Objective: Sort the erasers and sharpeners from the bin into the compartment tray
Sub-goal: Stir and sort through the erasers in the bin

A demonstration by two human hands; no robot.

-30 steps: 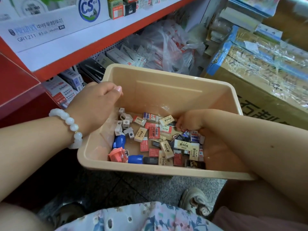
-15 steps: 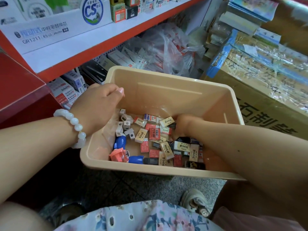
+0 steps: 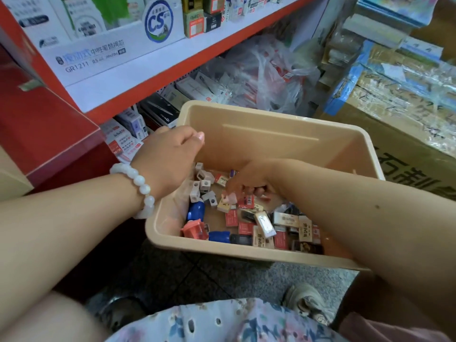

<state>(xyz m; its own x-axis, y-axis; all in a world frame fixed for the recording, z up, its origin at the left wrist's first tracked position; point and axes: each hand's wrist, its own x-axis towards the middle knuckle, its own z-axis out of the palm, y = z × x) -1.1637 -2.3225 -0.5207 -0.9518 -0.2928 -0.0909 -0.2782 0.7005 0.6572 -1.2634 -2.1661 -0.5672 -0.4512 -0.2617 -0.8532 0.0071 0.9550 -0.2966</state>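
- Erasers (image 3: 287, 219) and sharpeners (image 3: 204, 185) lie jumbled on the floor of the beige bin (image 3: 271, 129): wrapped erasers mostly to the right and middle, small white sharpeners in the back left corner, with blue ones (image 3: 196, 210) and a coral one (image 3: 193, 229) along the left wall.
- No compartment tray is in view, so where the pieces must go cannot be told.
- Left hand (image 3: 170, 156) clamps the bin's left rim, fingers curled over the edge, steadying it.
- Right hand (image 3: 249, 183) is down among the pile, fingertips pinched narrow on a small pale piece (image 3: 229, 197); whether it is an eraser or a sharpener is too blurred to say.
- Risk: the bin seems held up above the floor (image 3: 222, 280) by that one rim grip, so a slack hold could tip it and spill everything.
- Risk: the pinch is shallow, and a slick wrapper could slip free on the way out.
- Risk: pieces overlap closely, so a neighbour may be dragged along and land with the wrong kind.
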